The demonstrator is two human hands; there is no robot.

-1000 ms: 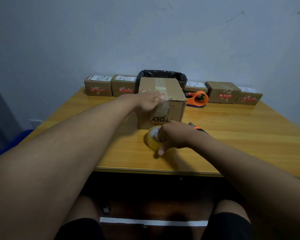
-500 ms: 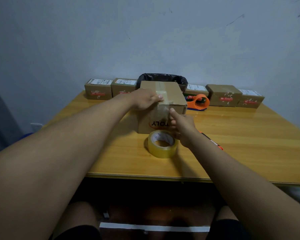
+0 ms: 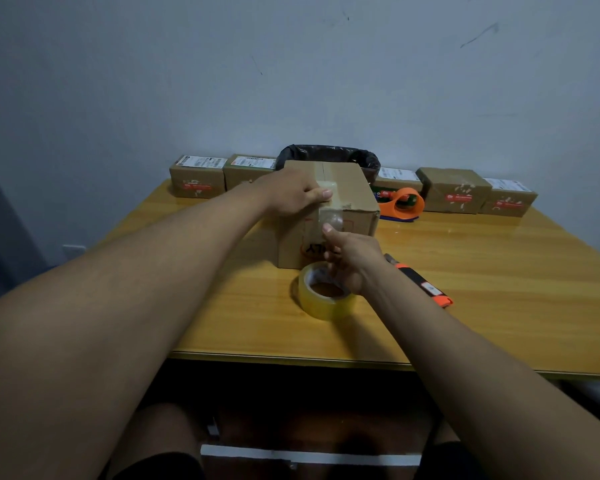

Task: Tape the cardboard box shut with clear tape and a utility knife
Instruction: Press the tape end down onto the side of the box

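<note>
Cardboard box [image 3: 355, 192] | left hand [image 3: 291, 195] flat on top | right hand [image 3: 352, 258] thumb pressing front tape

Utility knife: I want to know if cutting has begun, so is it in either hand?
No, the utility knife lies on the table beside the right hand.

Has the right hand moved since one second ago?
Yes. The right hand left the tape roll on the table and rose to the near face of the box, thumb pressing the tape strip there.
</note>
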